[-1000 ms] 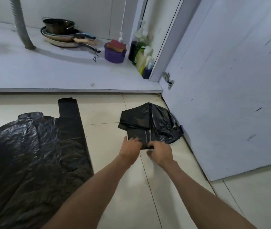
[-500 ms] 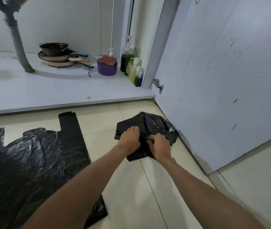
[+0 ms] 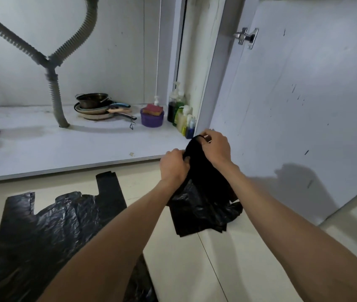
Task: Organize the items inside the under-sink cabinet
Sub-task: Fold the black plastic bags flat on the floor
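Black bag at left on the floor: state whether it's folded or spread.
Spread. The black bag lies flat on the tiles, both handle straps extended.

Bunched black bag (image 3: 203,205): crumpled glossy plastic, top gathered and gripped by left hand (image 3: 173,166) and right hand (image 3: 215,147), rest hanging loose; lower end may touch tile floor (image 3: 195,269), hard to tell

Flat black bag (image 3: 49,236): vest type, spread flat on tile floor left of bunched one, handles toward cabinet

Stack of pans (image 3: 99,107): on cabinet base (image 3: 64,144) near back, handles pointing right

Purple tub (image 3: 152,119): just right of pans, red-and-yellow sponge (image 3: 153,109) on top

Bottles (image 3: 180,114): upright cluster in right corner
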The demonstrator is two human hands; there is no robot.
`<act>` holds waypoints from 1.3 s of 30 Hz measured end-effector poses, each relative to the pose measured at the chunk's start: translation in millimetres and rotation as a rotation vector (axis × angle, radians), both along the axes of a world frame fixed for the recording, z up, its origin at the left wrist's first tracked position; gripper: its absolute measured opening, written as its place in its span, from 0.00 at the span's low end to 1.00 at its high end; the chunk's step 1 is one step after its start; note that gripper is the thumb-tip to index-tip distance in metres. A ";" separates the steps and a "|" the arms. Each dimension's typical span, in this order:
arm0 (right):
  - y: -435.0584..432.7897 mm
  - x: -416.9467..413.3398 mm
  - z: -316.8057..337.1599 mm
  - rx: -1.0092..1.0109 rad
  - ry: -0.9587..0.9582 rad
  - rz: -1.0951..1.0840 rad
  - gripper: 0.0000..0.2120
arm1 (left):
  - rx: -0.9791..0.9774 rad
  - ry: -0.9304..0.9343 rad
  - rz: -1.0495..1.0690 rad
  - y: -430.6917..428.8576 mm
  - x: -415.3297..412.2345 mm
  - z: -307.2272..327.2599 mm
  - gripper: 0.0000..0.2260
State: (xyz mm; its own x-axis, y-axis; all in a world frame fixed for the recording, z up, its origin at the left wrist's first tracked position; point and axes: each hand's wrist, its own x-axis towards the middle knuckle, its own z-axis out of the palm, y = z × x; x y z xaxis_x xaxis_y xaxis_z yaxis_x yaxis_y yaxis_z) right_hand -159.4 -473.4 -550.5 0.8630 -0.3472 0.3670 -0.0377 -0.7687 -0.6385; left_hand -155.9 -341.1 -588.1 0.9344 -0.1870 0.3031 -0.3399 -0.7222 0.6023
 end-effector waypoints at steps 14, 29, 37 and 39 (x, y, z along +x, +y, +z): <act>54.5 7.2 -21.7 -0.122 0.321 0.254 0.20 | -0.153 0.196 0.199 136.8 51.3 53.2 0.07; 226.3 12.4 -51.4 -0.263 0.244 0.253 0.14 | -0.177 0.165 0.480 272.4 44.7 81.5 0.06; 238.9 52.9 35.8 -0.270 -0.018 0.291 0.18 | 0.094 0.073 0.628 354.0 34.5 87.1 0.17; 252.0 62.9 58.8 -0.323 -0.021 0.355 0.18 | 0.142 -0.064 0.586 367.3 36.3 92.2 0.34</act>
State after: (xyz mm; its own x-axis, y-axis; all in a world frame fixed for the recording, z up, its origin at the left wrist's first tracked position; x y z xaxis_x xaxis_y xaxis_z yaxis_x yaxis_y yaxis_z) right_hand -96.5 -221.4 -491.7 0.8987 0.1022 0.4265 0.2736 -0.8907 -0.3630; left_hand -119.6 26.1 -495.9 0.8749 0.3103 0.3719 0.1060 -0.8719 0.4780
